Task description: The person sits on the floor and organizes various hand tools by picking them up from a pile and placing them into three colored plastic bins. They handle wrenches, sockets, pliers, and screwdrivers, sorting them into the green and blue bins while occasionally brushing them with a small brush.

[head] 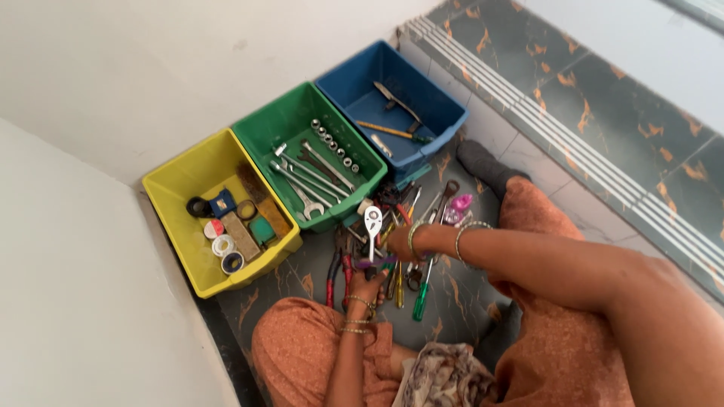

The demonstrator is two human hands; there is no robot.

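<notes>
A person is sitting on the dark marbled floor [467, 301] in a corner between white walls, facing three plastic bins lined up against the wall. The yellow bin [197, 265], nearest the corner, is holding tape rolls and small pads; the green bin [280, 124] in the middle is carrying wrenches and a rail of sockets; the blue bin [422, 94], furthest along, is holding a blade and a pencil-like tool. Just in front of the green and blue bins a pile of hand tools [411, 249] is lying tangled on the floor, with a green-handled screwdriver [422, 295] sticking out toward the person.

The right hand [400, 243] is reaching into the pile, its fingers closing around a small ratchet tool [372, 223] whose white head is standing up above the heap. The left hand [367, 286] is resting at the near edge of the pile beside red-handled pliers [338, 273]; whether its fingers are gripping anything cannot be told.

Because the tools are interlocking, lifting one is likely to be dragging neighbours along, and sharp tips could be catching a finger or bangle.
</notes>
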